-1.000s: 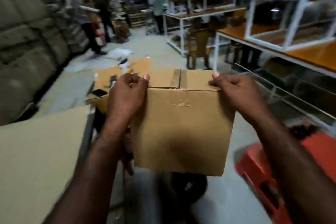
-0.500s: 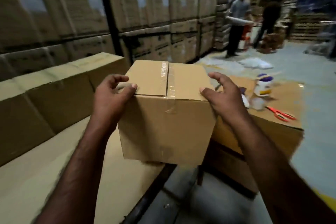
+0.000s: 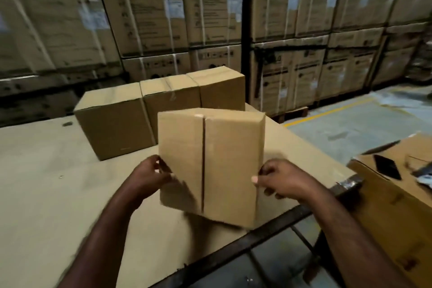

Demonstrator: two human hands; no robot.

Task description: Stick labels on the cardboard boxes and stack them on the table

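Observation:
I hold a plain cardboard box [image 3: 222,166] above the near edge of the table [image 3: 46,194], tipped so that a flap face with a dark middle seam turns toward me. My left hand [image 3: 152,176] grips its left edge and my right hand [image 3: 278,181] grips its right edge, thumbs on the near face. No label shows on the faces I can see. Behind it a row of three similar boxes [image 3: 159,110] stands side by side on the table.
The table is covered in cardboard sheet and has a dark metal front rail [image 3: 257,238]. To the right stands a lower cardboard surface [image 3: 385,189] with a dark phone [image 3: 387,167] on it. Tall stacks of strapped cartons [image 3: 210,7] wall off the back. Grey floor with a yellow line [image 3: 327,112] lies right.
I have turned left with the box, from the side surface toward the table. The box has been tipped over, so its seamed flap face now turns toward me, and my hands sit lower on its sides.

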